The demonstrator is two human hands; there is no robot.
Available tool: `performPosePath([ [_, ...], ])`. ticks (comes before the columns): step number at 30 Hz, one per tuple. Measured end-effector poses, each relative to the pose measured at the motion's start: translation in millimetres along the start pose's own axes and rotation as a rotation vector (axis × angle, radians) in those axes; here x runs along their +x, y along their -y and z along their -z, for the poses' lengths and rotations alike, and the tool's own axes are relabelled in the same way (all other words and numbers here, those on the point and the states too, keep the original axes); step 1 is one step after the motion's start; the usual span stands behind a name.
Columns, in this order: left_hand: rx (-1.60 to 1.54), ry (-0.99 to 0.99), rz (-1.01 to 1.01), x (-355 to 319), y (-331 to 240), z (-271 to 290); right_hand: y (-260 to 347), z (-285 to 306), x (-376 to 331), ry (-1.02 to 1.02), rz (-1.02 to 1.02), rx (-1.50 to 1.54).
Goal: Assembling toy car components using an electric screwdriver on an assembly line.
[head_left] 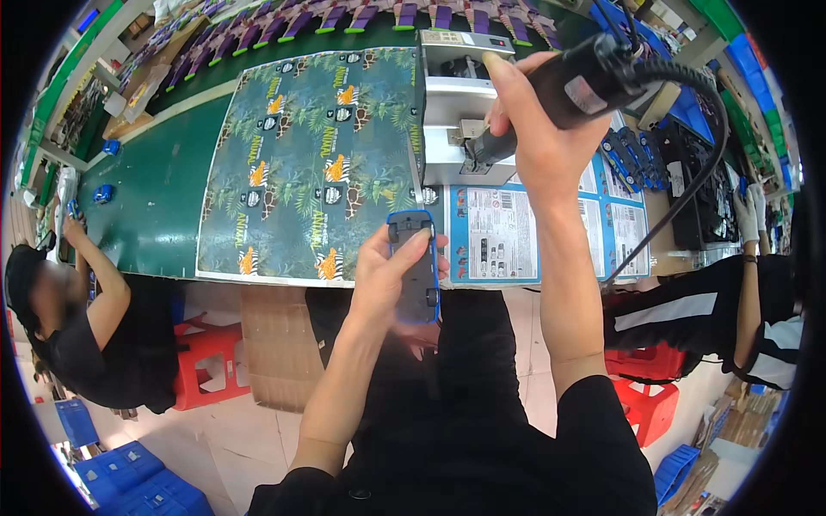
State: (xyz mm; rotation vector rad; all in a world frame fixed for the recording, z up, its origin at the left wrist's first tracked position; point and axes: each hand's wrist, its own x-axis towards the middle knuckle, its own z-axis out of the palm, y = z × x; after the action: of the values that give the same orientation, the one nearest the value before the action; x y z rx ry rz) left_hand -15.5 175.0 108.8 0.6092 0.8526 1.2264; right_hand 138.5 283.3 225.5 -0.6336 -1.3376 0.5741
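Observation:
My left hand (377,273) grips a blue toy car (419,284) at the front edge of the table, its dark underside turned up and the thumb pressed on it. An electric screwdriver (578,86), black with a coiled cable, is wrapped in my right hand (555,150). Its tip points down and left, at the front of a silver metal box (443,155) that looks like a screw feeder. Whether a screw sits on the tip is too small to tell. The car lies just below the box, apart from the screwdriver.
A jungle-patterned sheet (292,172) covers the green table (159,202) left of the box. To the right lie printed card (490,249), several blue car parts (628,159) and a black tray (688,189). Purple items (370,17) line the back. People work at both sides.

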Motion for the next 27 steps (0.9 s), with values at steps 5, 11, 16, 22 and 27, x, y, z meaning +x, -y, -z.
performPosePath([
  [5,-0.095,-0.006,0.019,7.9,4.4,6.0,-4.9,-11.0,10.0,0.04,-0.104,-0.028],
  [11,-0.109,-0.05,-0.011,7.6,9.0,-1.0,-5.3,-1.0,0.0,0.159,-0.326,-0.083],
  [16,-0.008,-0.051,-0.071,6.3,13.6,-2.9,29.2,24.7,-30.8,0.017,-0.355,0.228],
  [22,0.156,-0.008,-0.151,6.0,22.4,-6.1,46.8,2.6,-51.3,0.072,-0.118,0.509],
  [27,0.178,-0.017,-0.173,3.1,20.6,-11.9,40.2,0.8,-65.5,0.111,-0.126,0.402],
])
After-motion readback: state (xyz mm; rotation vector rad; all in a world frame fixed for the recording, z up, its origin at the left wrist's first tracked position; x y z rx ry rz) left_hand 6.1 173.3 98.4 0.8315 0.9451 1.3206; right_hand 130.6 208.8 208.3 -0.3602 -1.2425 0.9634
